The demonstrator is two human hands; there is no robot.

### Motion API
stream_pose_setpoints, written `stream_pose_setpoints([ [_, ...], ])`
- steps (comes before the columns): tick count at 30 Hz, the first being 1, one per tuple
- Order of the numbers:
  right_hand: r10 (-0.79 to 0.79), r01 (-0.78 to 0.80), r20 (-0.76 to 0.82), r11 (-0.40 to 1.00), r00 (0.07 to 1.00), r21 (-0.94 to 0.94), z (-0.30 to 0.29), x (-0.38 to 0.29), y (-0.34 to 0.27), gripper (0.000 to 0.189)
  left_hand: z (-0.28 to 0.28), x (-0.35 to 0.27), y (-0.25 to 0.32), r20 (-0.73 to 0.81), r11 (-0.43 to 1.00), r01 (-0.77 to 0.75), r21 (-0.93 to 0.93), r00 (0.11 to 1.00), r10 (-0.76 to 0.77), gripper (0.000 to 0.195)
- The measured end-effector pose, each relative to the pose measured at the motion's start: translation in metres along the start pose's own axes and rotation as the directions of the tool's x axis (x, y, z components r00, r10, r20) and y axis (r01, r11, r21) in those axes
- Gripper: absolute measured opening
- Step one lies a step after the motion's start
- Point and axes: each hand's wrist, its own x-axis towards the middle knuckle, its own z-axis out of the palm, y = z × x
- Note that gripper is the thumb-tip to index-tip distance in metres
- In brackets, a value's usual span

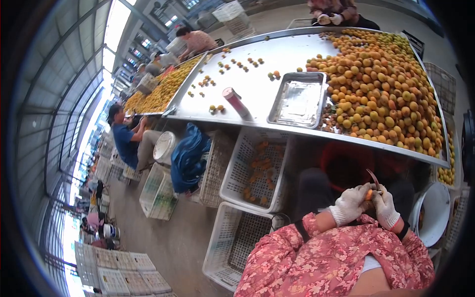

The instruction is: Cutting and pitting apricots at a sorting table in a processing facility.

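Note:
In front of my lap, both my hands wear white knit gloves. My left hand (350, 205) grips a small orange fruit (368, 195), apparently an apricot, mostly covered by the fingers. Close against it, my right hand (386, 208) holds a small curved knife (374, 179), its blade pointing up and away from me. Where the edge meets the fruit is too small to tell. Beyond my hands, between my knees, stands a red bucket (343, 163) with a dark inside. A large heap of apricots (382, 92) lies on the metal-topped table (256, 89).
A metal tray (297, 98) and a pink cylindrical container (235, 102) stand on the table. At my left are a plastic crate (241, 174) holding orange pieces and another crate (219, 241). A white bucket (434, 215) stands at my right. A co-worker's gloved hands (330, 18) are across the table.

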Motion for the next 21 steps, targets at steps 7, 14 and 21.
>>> stream_pose_setpoints([
  [7, -0.079, 0.080, 0.015, 0.991, 0.997, -0.106, 0.003, 0.017, -0.002, 0.028, -0.008, 0.007, 0.001, -0.228, 0.996, -0.063, 0.060, 0.971, 0.075, 0.043],
  [14, -0.178, 0.130, -0.096, 0.918, 0.979, -0.374, -0.002, 0.002, -0.021, 0.024, -0.011, 0.019, 0.012, -0.190, 0.996, -0.046, -0.070, 0.981, 0.032, 0.047],
  [21, 0.369, -0.474, 0.301, 0.734, 0.879, 0.486, -0.028, -0.018, -0.052, 0.042, -0.002, 0.018, 0.017, -0.022, 0.899, 0.081, -0.431, 0.995, -0.100, 0.049],
])
